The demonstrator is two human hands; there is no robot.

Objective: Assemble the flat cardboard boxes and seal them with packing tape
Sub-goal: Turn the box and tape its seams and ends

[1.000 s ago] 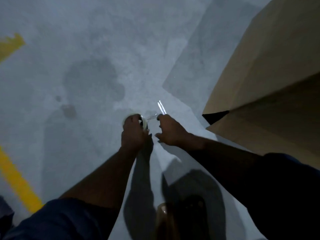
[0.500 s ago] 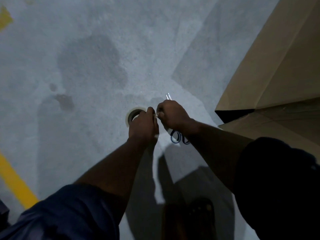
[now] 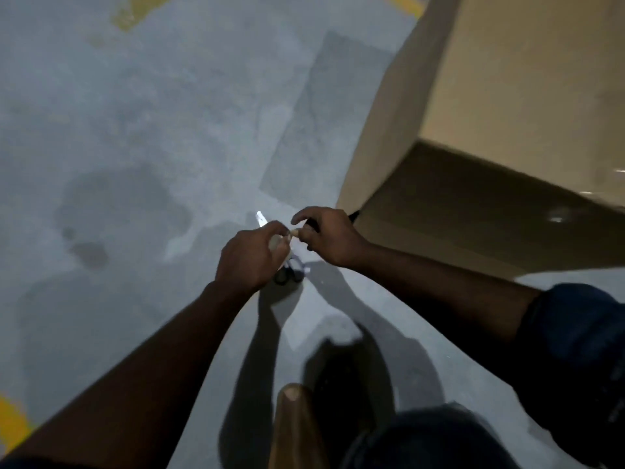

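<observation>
My left hand (image 3: 250, 255) grips a roll of packing tape (image 3: 275, 242), mostly hidden under its fingers. My right hand (image 3: 326, 236) pinches the tape's free end right beside the roll, thumb and fingertips meeting those of the left hand. A pair of scissors lies on the floor beneath both hands, its blade tip (image 3: 260, 219) poking out beyond the left hand and its dark handles (image 3: 289, 274) below. A large brown cardboard box (image 3: 490, 130) stands at the right, just beyond my right hand.
The grey concrete floor (image 3: 152, 113) has dark stains and yellow painted marks (image 3: 10, 424) at the lower left and top. A tan wooden post (image 3: 294, 424) rises at the bottom centre, next to a dark shoe.
The view has swung so the box looms larger at the right. Both hands came close together over the scissors; the roll, earlier visible past the left hand, is now hidden in its grip.
</observation>
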